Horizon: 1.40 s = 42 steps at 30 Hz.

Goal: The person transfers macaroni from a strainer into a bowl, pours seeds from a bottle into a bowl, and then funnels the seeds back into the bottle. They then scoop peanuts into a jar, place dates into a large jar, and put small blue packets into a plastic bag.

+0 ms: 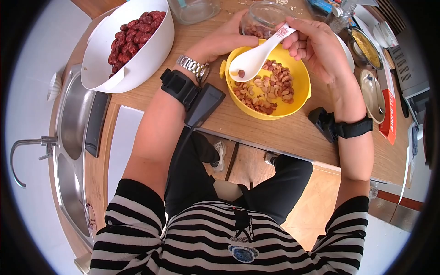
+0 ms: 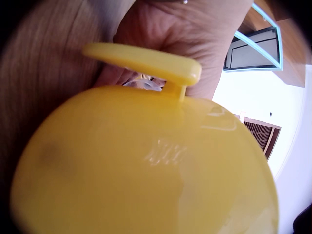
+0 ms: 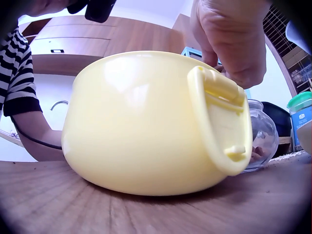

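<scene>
A white spoon (image 1: 253,59) tilts over the yellow bowl (image 1: 300,98), with one reddish peanut (image 1: 241,73) in its scoop. My right hand (image 1: 321,48) pinches the end of the spoon's handle between thumb and fingers. Skinned and unskinned peanuts (image 1: 270,87) lie across the bowl's bottom. Behind the bowl stands a round glass jar (image 1: 266,13) with peanuts low inside it. My left hand (image 1: 224,41) grips the jar's left side, thumb along its front near the bowl's rim. In the left wrist view the bowl's handle (image 2: 146,63) partly hides that hand.
A large white basin (image 1: 101,68) of red dates (image 1: 133,39) stands at the left, near a steel sink (image 1: 75,123). A clear container (image 1: 195,11) sits at the back. On the right are a pot of yellow food (image 1: 366,48), a dish (image 1: 371,94) and a red box (image 1: 388,117).
</scene>
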Available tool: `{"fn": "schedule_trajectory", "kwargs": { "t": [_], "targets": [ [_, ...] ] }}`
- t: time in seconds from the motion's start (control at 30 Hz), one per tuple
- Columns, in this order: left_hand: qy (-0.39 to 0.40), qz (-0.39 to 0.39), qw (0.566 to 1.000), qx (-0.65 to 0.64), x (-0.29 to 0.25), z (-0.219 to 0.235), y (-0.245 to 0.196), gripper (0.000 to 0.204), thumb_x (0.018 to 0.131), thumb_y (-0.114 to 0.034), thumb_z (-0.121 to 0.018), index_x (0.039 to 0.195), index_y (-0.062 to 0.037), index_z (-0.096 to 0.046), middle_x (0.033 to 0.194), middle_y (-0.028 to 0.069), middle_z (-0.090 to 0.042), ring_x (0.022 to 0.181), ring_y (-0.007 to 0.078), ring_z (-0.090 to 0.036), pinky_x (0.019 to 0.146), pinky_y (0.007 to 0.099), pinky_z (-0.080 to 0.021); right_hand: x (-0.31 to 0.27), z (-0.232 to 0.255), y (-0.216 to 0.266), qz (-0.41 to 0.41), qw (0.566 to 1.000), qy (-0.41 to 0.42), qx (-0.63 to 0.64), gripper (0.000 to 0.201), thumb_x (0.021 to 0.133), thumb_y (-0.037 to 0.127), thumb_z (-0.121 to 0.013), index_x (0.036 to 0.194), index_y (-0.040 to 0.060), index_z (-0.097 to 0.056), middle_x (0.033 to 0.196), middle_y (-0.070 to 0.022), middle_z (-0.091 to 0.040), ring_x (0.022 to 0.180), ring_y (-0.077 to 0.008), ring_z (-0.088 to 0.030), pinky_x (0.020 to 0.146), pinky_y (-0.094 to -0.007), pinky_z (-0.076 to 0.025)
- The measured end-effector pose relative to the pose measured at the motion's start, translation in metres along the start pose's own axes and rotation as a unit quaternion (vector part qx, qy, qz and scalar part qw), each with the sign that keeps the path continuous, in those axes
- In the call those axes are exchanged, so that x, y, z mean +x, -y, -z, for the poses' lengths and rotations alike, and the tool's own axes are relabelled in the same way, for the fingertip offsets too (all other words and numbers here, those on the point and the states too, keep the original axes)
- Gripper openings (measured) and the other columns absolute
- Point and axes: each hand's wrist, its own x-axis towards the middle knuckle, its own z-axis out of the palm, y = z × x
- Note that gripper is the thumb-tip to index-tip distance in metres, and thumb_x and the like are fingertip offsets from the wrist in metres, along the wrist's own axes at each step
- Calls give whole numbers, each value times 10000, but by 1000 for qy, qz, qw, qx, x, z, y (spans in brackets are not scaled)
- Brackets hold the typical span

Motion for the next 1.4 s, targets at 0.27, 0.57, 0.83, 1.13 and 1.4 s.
{"fn": "schedule_trajectory", "kwargs": {
  "t": [0.27, 0.57, 0.83, 1.13, 1.4],
  "targets": [
    [35, 24, 996, -73, -3, -5, -31, 889, 659, -256, -669, 1294, -28, -91, 1279, 152, -263, 1175, 200, -286, 977, 317, -230, 1, 6, 1, 44, 997, -51, 40, 252, 846, 173, -435, 867, -46, -560, 581, -33, -560, 431, -56, -479, 405, -121, -398],
    [10, 29, 999, 29, -2, -1, -9, 799, 620, -190, -628, 1259, 10, -193, 1145, 185, -425, 1048, 218, -444, 857, 287, -383, 3, 13, 17, 80, 966, -162, 187, 253, 855, 134, -374, 738, -24, -533, 563, -76, -566, 421, -106, -513, 411, -154, -437],
    [3, 22, 999, 35, -4, -3, -10, 736, 694, -138, -549, 1284, -21, -125, 1229, 181, -320, 1078, 192, -401, 851, 271, -380, 6, 28, 16, 157, 946, -229, 169, 186, 852, 117, -372, 778, -1, -495, 584, -70, -550, 475, -114, -516, 441, -166, -429],
    [5, 18, 999, 37, -4, -2, -9, 755, 689, -131, -548, 1295, -33, -109, 1229, 172, -328, 1098, 207, -381, 885, 289, -353, 14, 49, 7, 168, 951, -252, 64, 228, 841, 162, -449, 919, -32, -538, 732, -92, -586, 615, -108, -549, 556, -189, -449],
    [-3, 12, 1000, -8, -2, -2, -7, 817, 631, -192, -626, 1271, -3, -154, 1182, 191, -388, 1082, 232, -409, 891, 299, -355, 10, 32, 7, 203, 953, -225, -22, 256, 844, 200, -463, 923, -27, -549, 719, -87, -581, 622, -114, -543, 583, -207, -440]
  ]
}}
